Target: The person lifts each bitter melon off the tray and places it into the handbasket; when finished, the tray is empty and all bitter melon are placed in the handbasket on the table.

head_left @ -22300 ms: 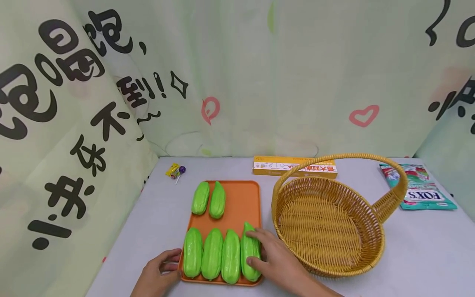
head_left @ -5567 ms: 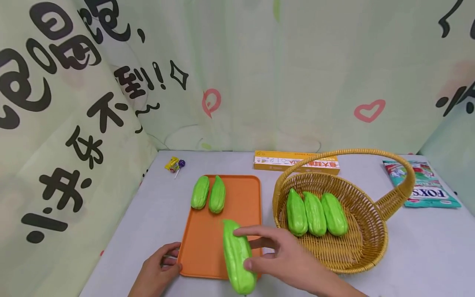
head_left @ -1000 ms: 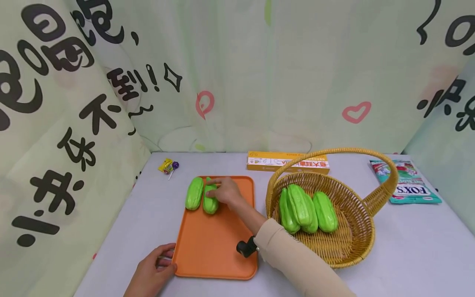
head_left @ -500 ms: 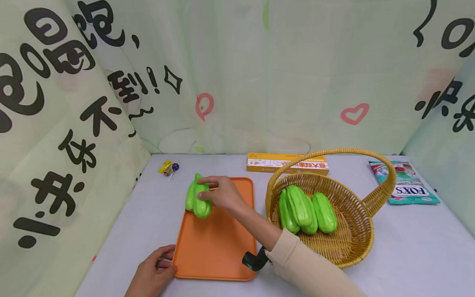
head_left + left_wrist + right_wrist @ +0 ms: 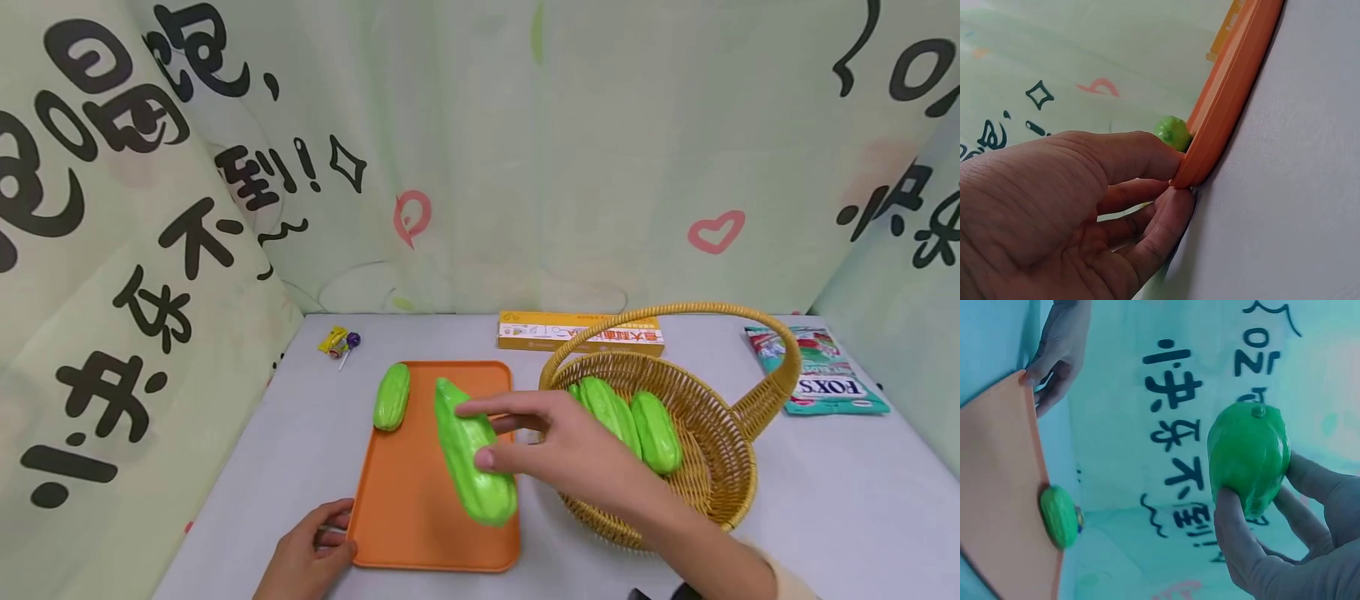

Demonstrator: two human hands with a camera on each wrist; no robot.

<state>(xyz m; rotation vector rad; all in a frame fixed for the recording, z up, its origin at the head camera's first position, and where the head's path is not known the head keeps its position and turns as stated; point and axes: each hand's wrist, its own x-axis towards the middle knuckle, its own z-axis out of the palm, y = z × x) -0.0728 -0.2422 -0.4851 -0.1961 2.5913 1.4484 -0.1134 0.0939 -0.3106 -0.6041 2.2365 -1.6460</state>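
Note:
My right hand (image 5: 570, 442) grips a glossy green ridged gourd (image 5: 468, 458) and holds it in the air over the orange tray (image 5: 420, 508). In the right wrist view, thumb and fingers press the sides of this gourd (image 5: 1247, 453), its stem nub facing the camera. My left hand (image 5: 311, 546) pinches the tray's near left corner. The left wrist view shows the thumb on the tray rim (image 5: 1225, 106) and fingers below it. Another green gourd (image 5: 392, 397) lies at the tray's far left corner. Several more gourds (image 5: 656, 432) lie in the wicker basket (image 5: 705, 492), partly hidden by my right hand.
The basket's tall handle (image 5: 780, 333) arches up right of the tray. Behind stands a yellow and white box (image 5: 536, 331). A teal FOX'S bag (image 5: 836, 375) lies at the far right, small wrapped candies (image 5: 335, 340) and a lollipop (image 5: 352, 340) at the far left.
My right hand has taken a second gourd from the tray's far end, lifted it and brought it nearer and rightward. Earlier, gourds from the tray's near row went into the basket. The left hand stays put.

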